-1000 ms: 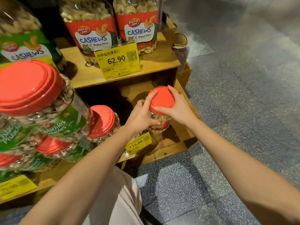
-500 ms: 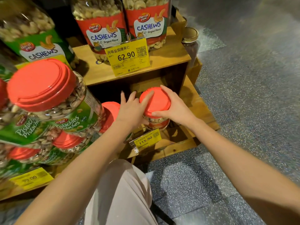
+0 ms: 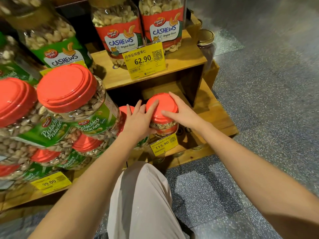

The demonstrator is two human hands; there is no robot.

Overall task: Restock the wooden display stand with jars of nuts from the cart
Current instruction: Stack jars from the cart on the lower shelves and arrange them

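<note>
A clear jar of nuts with a red lid (image 3: pixel 163 107) is low in the bottom compartment of the wooden display stand (image 3: pixel 216 118), just behind a yellow 115.90 price tag (image 3: pixel 163 144). My right hand (image 3: pixel 183 112) grips the lid from the right, fingers over its far edge and thumb on top. My left hand (image 3: pixel 138 119) holds the jar from the left, index finger across the lid and thumb round the body below. Whether the jar's base touches the shelf is hidden. Another red-lidded jar (image 3: pixel 125 109) stands right beside it on the left, partly behind my left hand.
Stacked pistachio jars (image 3: pixel 69 94) fill the left of the stand. Tall cashew jars (image 3: pixel 120 31) and a 62.90 tag (image 3: pixel 144 60) occupy the upper shelf. A small gold-lidded jar (image 3: pixel 206 42) stands at the stand's right corner. Speckled floor (image 3: pixel 267 118) lies right; my knee (image 3: pixel 141 195) is below.
The jar has gone down and further into the bottom compartment, closer to the neighbouring jar. My left fingers have straightened, with the index finger now across the lid.
</note>
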